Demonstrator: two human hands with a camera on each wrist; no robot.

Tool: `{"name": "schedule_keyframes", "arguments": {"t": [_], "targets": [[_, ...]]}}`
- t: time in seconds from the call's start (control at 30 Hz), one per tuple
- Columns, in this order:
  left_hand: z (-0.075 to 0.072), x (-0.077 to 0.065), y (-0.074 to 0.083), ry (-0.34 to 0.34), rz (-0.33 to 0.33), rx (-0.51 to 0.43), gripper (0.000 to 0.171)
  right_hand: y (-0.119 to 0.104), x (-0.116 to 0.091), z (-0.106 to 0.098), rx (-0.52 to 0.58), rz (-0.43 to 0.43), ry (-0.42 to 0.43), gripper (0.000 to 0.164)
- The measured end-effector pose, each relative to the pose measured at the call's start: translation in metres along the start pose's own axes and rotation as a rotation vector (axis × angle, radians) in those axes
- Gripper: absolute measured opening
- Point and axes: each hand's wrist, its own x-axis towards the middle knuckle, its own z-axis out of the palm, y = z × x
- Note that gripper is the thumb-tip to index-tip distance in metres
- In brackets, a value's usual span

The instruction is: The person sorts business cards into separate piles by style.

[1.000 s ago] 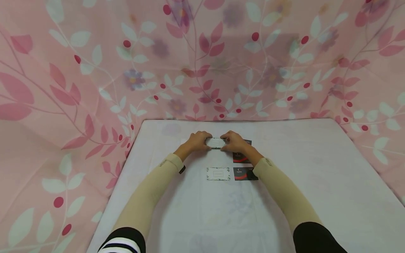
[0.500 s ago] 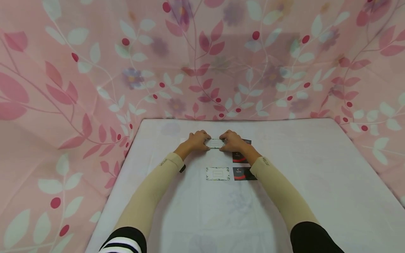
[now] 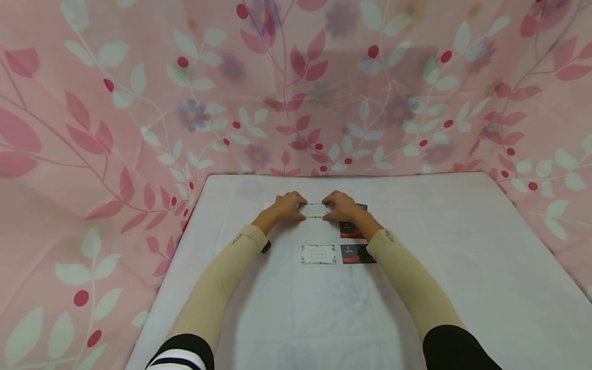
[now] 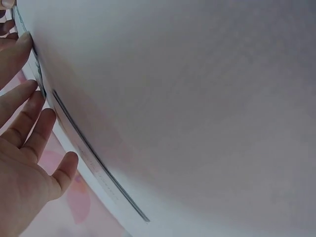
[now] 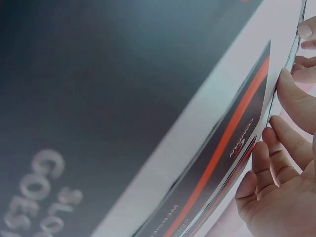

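Observation:
A white business card (image 3: pixel 315 210) with a leafy border lies at the back middle of the table, between both hands. My left hand (image 3: pixel 289 206) pinches its left end between thumb and fingers. At the right end my right hand (image 3: pixel 341 207) pinches it the same way. In the left wrist view the card (image 4: pixel 37 64) shows as a thin edge at the left fingertips. Nearest my right hand and forearm are dark cards with red stripes, one at the back (image 3: pixel 363 206) and one below it (image 3: pixel 350 230), both partly covered.
Closer to the front lie another leafy white card (image 3: pixel 318 254) and a dark red-striped card (image 3: pixel 357 254), side by side. A flat pale card (image 4: pixel 98 163) lies beyond the left fingers. The white-covered table (image 3: pixel 296 318) meets a pink floral cloth (image 3: pixel 296 103) at its back edge.
The white card between the hands has come down slightly and looks flatter; its dark front edge is thinner now. Both hands stay at its ends, with only tiny shifts.

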Motion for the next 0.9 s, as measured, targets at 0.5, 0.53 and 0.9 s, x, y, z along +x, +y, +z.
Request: {"name": "schedule_keyframes", "arguments": {"t": [0.5, 0.53, 0.9], "targets": [[0.0013, 0.0011, 0.0016, 0.004, -0.036, 0.010, 0.050, -0.0008, -0.0021, -0.0004, -0.040, -0.016, 0.010, 0.054], [0.0014, 0.0012, 0.0021, 0.002, -0.040, 0.021, 0.050, -0.0008, -0.0024, -0.0005, -0.048, -0.016, 0.011, 0.054], [0.0049, -0.0050, 0.0044, 0.080, 0.029, 0.055, 0.052, -0.0085, -0.0030, 0.0048, -0.205, 0.008, 0.047, 0.065]]}}
